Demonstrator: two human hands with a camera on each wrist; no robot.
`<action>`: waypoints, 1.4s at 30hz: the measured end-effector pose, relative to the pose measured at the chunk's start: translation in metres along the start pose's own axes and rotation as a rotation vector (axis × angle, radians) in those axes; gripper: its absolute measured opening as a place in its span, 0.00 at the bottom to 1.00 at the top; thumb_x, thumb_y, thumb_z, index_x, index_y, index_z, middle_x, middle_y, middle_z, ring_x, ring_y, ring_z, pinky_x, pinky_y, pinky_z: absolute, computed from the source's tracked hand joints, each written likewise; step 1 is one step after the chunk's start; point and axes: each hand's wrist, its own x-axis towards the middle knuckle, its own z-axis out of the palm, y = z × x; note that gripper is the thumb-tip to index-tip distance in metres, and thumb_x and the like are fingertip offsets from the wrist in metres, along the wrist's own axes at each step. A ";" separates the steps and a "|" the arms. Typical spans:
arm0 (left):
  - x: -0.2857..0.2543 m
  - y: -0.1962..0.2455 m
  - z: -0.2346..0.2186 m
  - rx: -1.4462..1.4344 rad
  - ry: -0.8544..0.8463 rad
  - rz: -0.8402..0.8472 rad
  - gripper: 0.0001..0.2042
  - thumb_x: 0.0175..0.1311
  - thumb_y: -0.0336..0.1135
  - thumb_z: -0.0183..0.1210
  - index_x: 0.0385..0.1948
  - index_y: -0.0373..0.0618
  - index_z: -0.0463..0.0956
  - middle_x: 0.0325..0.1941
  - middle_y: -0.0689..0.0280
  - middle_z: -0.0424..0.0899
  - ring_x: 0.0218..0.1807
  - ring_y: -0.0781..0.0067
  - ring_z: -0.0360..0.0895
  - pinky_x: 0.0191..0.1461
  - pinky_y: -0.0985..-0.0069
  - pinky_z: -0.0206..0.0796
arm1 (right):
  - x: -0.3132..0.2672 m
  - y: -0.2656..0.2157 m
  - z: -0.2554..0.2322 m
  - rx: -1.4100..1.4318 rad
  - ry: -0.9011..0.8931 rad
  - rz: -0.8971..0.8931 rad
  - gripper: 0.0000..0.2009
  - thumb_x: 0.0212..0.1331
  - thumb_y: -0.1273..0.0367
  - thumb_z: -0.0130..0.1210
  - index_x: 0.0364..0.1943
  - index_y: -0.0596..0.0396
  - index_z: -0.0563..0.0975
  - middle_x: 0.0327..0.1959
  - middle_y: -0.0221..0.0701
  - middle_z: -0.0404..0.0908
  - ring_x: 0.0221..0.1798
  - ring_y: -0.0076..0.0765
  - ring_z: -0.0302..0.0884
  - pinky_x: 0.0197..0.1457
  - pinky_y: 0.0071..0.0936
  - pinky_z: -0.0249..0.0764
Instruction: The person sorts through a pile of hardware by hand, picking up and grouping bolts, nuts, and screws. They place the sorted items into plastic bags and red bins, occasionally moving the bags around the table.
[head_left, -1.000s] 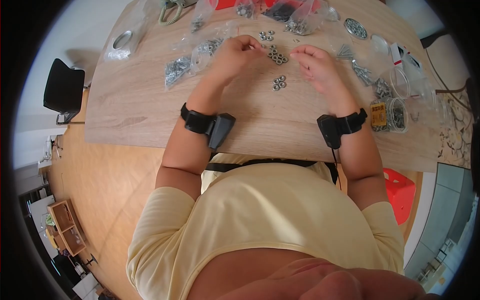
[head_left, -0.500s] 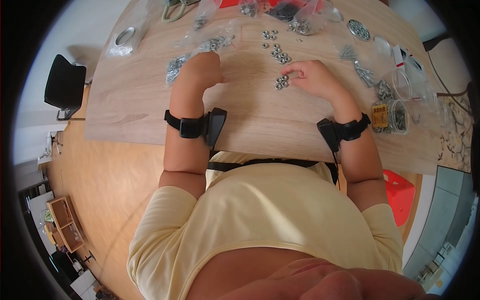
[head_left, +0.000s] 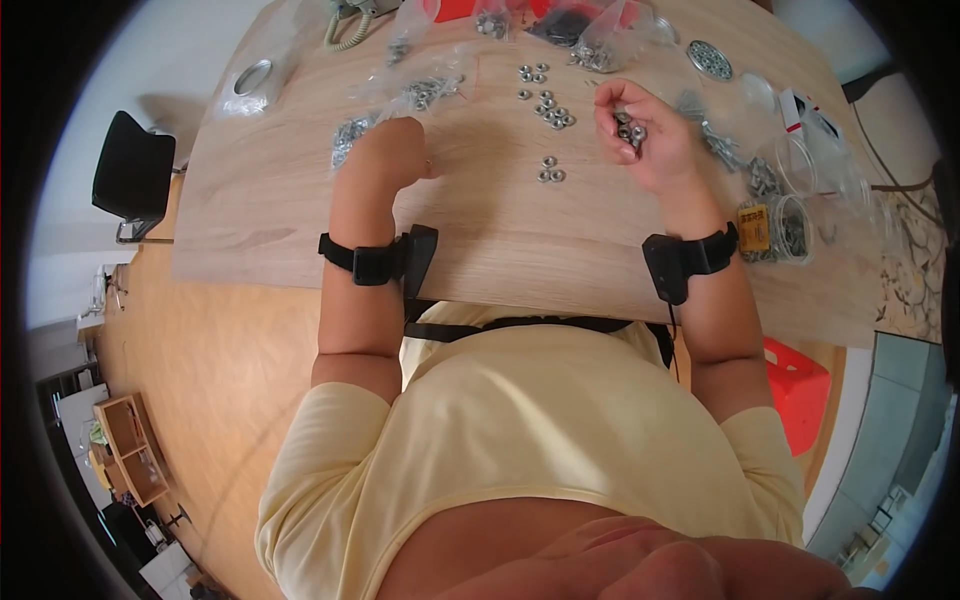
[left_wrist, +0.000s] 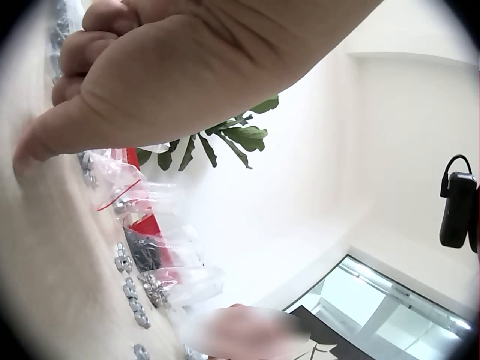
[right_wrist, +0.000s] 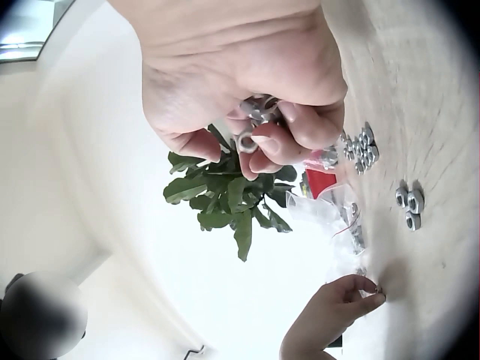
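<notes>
My right hand (head_left: 650,140) is palm up above the table, its curled fingers holding several metal nuts (right_wrist: 262,109) in the palm. In the head view, three more nuts (head_left: 551,170) lie close together to its left, with a longer cluster of nuts (head_left: 555,115) farther back. My left hand (head_left: 385,155) is low over the table, beside a bag of screws (head_left: 352,138). Its fingers are bent and the thumb reaches down at the tabletop in the left wrist view. A small dark spot shows at its fingertips in the right wrist view; I cannot tell whether something is pinched there.
Another clear bag (head_left: 430,92) of hardware lies beyond the left hand. More bags (head_left: 600,50) stand at the back. On the right are loose bolts (head_left: 718,145) and a clear jar (head_left: 793,230) with a yellow label. A corded telephone (head_left: 350,20) stands at the far left.
The left hand has drawn back leftward from the nuts. The right hand came down to the small group of nuts, took one, then moved back up and turned palm up; three remain there.
</notes>
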 end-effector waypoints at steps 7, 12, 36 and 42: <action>-0.008 0.013 0.000 -0.147 -0.015 0.107 0.13 0.49 0.39 0.62 0.29 0.39 0.76 0.29 0.58 0.80 0.32 0.60 0.76 0.35 0.67 0.67 | 0.007 0.021 -0.002 -0.998 0.147 -0.047 0.09 0.48 0.68 0.62 0.32 0.55 0.76 0.18 0.21 0.67 0.20 0.18 0.62 0.23 0.17 0.57; 0.011 0.034 -0.006 -1.733 -0.812 0.413 0.13 0.56 0.40 0.46 0.27 0.38 0.70 0.20 0.65 0.70 0.17 0.74 0.62 0.17 0.80 0.55 | 0.002 0.032 0.006 -1.402 0.046 -0.022 0.12 0.42 0.66 0.67 0.29 0.54 0.77 0.18 0.25 0.70 0.23 0.22 0.66 0.27 0.22 0.63; 0.027 0.063 0.015 -1.617 -0.321 0.148 0.09 0.51 0.36 0.59 0.27 0.41 0.74 0.16 0.68 0.70 0.20 0.76 0.66 0.18 0.79 0.52 | 0.016 0.034 -0.013 -0.846 0.148 -0.061 0.08 0.50 0.67 0.59 0.32 0.53 0.75 0.19 0.27 0.73 0.22 0.25 0.70 0.22 0.21 0.61; 0.042 0.059 0.021 -1.555 -0.054 0.081 0.09 0.56 0.37 0.54 0.33 0.42 0.75 0.15 0.69 0.68 0.17 0.76 0.64 0.17 0.80 0.53 | 0.010 0.049 0.008 -1.551 0.093 -0.271 0.10 0.50 0.65 0.61 0.33 0.55 0.77 0.26 0.36 0.79 0.27 0.39 0.75 0.31 0.32 0.70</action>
